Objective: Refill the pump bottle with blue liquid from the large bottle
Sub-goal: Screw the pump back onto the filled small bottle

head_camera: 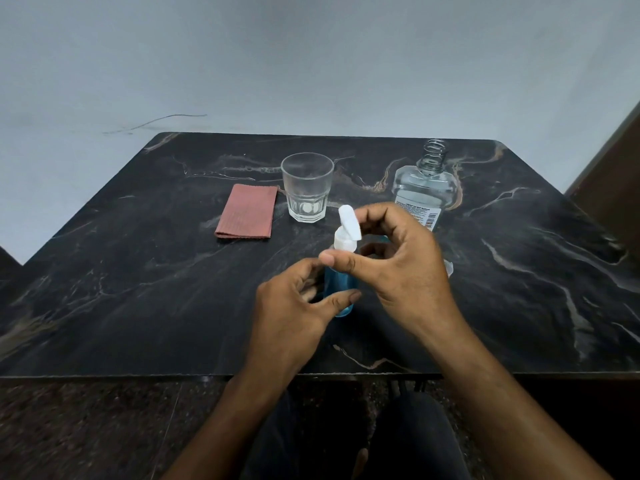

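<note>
Left hand (294,306) grips pump bottle (341,289); right hand (398,261) pinches its pump (346,230).

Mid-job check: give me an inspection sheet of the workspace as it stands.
Surface: dark marbled table, no spill seen.
Job's things: pump bottle upright, holding blue liquid, white pump head on; large bottle uncapped, looks nearly empty.
Clutter: glass looks empty; folded reddish cloth to its left.
Grippers: left hand around the pump bottle's body; right hand at the pump head; firm grip unclear.
Cables: nothing seen.
Surroundings: plain wall behind.
</note>
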`<action>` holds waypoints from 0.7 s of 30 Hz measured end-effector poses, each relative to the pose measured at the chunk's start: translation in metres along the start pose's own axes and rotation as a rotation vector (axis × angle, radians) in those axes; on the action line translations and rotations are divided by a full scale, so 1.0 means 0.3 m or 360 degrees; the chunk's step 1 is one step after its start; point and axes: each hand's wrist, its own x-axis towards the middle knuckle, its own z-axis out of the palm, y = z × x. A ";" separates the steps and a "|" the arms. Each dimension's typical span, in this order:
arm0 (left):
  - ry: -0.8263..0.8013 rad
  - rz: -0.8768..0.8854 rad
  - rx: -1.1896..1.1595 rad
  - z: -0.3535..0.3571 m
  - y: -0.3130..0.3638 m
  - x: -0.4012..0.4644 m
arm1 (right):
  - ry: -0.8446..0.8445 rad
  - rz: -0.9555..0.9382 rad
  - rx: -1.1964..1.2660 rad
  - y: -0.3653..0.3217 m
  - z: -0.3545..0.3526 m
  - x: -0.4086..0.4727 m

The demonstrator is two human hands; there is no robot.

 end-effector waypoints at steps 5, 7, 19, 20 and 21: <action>0.0023 -0.0021 -0.0039 0.002 0.001 0.000 | -0.0184 -0.0173 -0.0050 -0.001 -0.044 0.021; 0.0022 -0.0012 -0.0048 0.002 0.001 -0.001 | -0.0189 -0.0202 -0.0030 -0.006 -0.051 0.038; 0.0035 -0.0002 -0.0045 0.001 0.010 -0.005 | -0.0085 -0.0159 0.0048 -0.013 -0.037 0.025; 0.0038 0.0002 -0.0032 0.000 0.011 -0.006 | -0.0021 -0.0142 0.0035 -0.017 -0.027 0.018; 0.0037 0.0006 -0.0019 0.000 0.010 -0.006 | 0.0035 -0.0135 0.0009 -0.020 -0.018 0.012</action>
